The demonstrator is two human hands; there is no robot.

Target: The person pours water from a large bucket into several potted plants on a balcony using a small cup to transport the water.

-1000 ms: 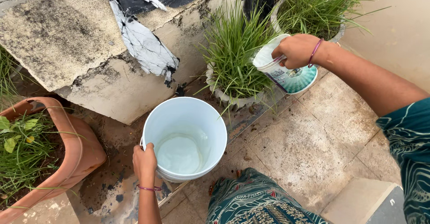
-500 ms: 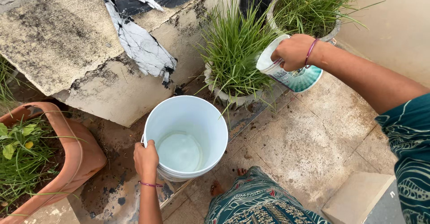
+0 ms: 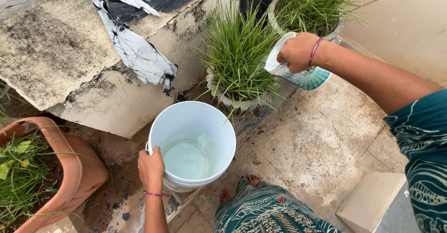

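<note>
My right hand [image 3: 298,51] grips the rim of a small white and teal plastic tub [image 3: 305,77], tipped on its side toward a grey pot of tall green grass [image 3: 238,56]. My left hand [image 3: 151,167] holds the near rim of a white bucket [image 3: 221,130] that stands on the ground with a little water at its bottom. The bucket sits just in front of the grass pot. Both wrists wear thin purple bangles.
A second pot of grass [image 3: 312,9] stands behind my right hand. A terracotta planter [image 3: 81,167] with greenery is at the left. A weathered, cracked wall [image 3: 70,51] runs behind. My patterned teal clothing [image 3: 265,212] and toes are at the bottom; a stone block [image 3: 370,200] lies at the right.
My right hand has carried the tub slightly up and left, closer over the grass pot. My left hand stays on the bucket rim.
</note>
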